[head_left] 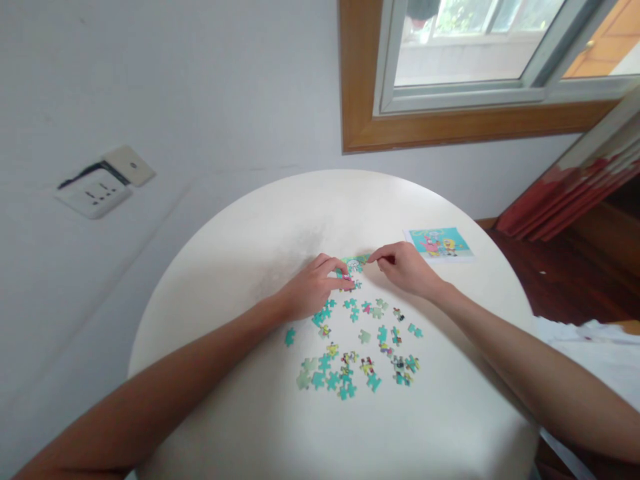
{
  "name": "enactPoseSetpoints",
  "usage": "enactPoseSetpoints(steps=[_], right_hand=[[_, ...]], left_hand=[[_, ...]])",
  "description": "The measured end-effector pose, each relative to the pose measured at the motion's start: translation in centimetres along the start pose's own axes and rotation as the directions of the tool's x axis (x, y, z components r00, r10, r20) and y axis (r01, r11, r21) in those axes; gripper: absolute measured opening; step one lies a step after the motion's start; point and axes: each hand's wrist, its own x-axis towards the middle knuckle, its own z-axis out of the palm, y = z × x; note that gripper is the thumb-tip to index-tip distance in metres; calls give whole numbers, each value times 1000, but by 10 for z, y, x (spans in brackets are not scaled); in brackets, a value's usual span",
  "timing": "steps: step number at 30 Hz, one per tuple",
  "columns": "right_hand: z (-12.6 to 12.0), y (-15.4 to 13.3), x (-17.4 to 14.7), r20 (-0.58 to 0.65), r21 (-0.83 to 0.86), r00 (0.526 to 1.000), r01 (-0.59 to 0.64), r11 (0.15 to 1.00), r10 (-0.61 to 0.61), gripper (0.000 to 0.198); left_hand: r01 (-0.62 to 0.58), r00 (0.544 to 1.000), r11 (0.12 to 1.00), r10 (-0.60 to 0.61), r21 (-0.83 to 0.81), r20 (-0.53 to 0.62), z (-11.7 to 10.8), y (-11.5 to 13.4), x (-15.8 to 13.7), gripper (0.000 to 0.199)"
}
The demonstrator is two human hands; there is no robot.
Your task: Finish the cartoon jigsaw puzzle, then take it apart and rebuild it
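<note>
A partly joined jigsaw puzzle [355, 265] lies near the middle of the table, mostly turquoise with a green top strip and a pink patch. My left hand [316, 285] rests at its left side, thumb and fingers apart, the fingertips on the joined pieces. At the right end of the top strip, my right hand [404, 267] pinches a small puzzle piece [367, 261], largely hidden by the fingertips. Loose puzzle pieces [346, 377] in turquoise, pale green and yellow are scattered nearer to me. One turquoise piece [290, 337] lies apart on the left.
A picture card [440, 243] with cartoon figures lies beyond my right hand. The round white table [225, 413] stands against a wall with a socket [95, 192]. A wood-framed window [465, 123] is above, a red and white curtain [565, 177] on the right.
</note>
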Motion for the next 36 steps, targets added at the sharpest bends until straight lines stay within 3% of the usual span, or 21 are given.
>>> enactPoseSetpoints(steps=[16, 24, 29, 36], right_hand=[[-7, 1, 2, -28, 31, 999, -31, 999, 32, 35], [-2, 7, 3, 97, 34, 995, -25, 999, 22, 36], [-3, 8, 3, 107, 5, 994, -23, 1000, 23, 33], [-8, 5, 3, 115, -22, 993, -37, 999, 40, 29]], left_hand=[[52, 998, 999, -52, -12, 43, 4, -7, -2, 44], [59, 998, 998, -59, -2, 37, 3, -4, 0, 41], [48, 998, 999, -48, 5, 40, 2, 0, 0, 40], [117, 992, 992, -114, 46, -56, -3, 5, 4, 33]])
